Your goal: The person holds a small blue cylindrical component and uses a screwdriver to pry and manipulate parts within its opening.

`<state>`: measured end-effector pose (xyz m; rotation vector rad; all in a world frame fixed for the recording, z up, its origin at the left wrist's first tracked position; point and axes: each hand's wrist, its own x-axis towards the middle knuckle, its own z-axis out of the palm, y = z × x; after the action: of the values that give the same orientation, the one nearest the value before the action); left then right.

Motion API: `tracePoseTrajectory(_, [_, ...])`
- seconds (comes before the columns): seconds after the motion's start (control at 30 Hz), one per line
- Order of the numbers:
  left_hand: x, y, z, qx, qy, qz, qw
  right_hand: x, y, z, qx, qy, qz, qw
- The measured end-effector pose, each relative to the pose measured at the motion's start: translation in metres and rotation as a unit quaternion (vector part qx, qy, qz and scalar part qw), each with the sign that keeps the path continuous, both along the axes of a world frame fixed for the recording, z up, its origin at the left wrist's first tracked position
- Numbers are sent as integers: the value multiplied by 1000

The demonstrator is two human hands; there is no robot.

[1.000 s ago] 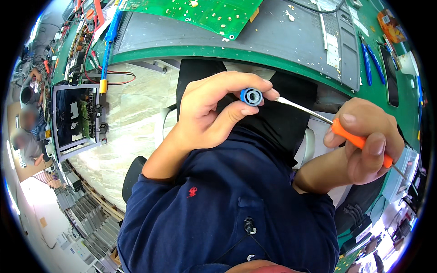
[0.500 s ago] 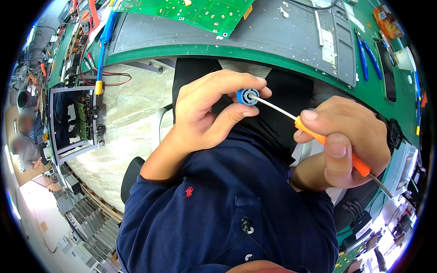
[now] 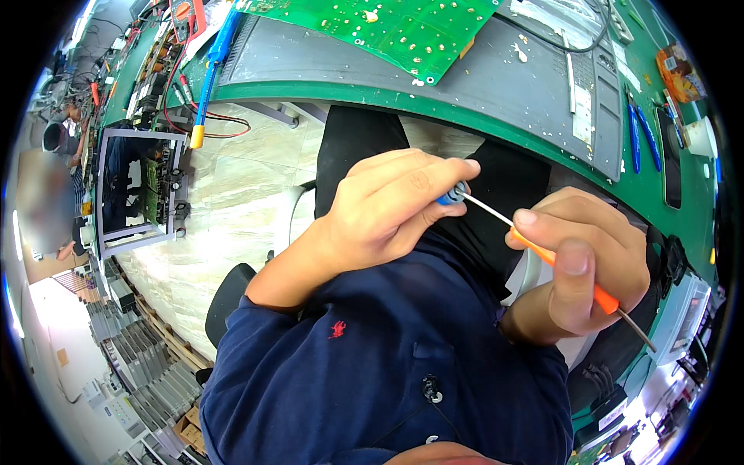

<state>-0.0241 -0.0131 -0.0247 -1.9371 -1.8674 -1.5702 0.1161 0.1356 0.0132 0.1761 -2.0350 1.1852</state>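
Observation:
My left hand [image 3: 380, 203] pinches a small blue cylindrical part [image 3: 447, 199] with a grey ringed end between thumb and fingers. Most of the part is hidden behind those fingers. In my right hand [image 3: 601, 252] is a slim screwdriver [image 3: 535, 245] with an orange handle and metal shaft showing at both ends. The shaft's front tip meets the grey end of the blue part. Both hands are held above my lap, in front of the bench edge.
A green circuit board [image 3: 387, 35] lies on a grey work mat [image 3: 302, 74] on the green bench. Blue-handled pliers [image 3: 645, 139], a phone [image 3: 669, 167] and a white cup [image 3: 700, 138] stand right. A blue yellow-tipped tool [image 3: 208, 89] overhangs the left edge near a metal frame [image 3: 106, 194].
My left hand has turned, so its fingers cover more of the blue part and its grey end faces right. The shaft stays against it. The whole view has shifted slightly.

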Motion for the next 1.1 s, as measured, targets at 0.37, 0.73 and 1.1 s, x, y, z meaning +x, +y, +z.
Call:
tracePoseTrajectory(0.37, [-3, -5, 5, 11, 84, -4, 996, -2, -1, 1, -47, 11, 47, 998])
tracePoseTrajectory(0.73, [-4, -10, 2, -7, 164, -45, 985, -2, 5, 1, -36, -6, 72, 997])
tracePoseTrajectory(1.1, [-10, 3, 11, 27, -55, -51, 997, 3, 11, 1, -4, 66, 26, 997])
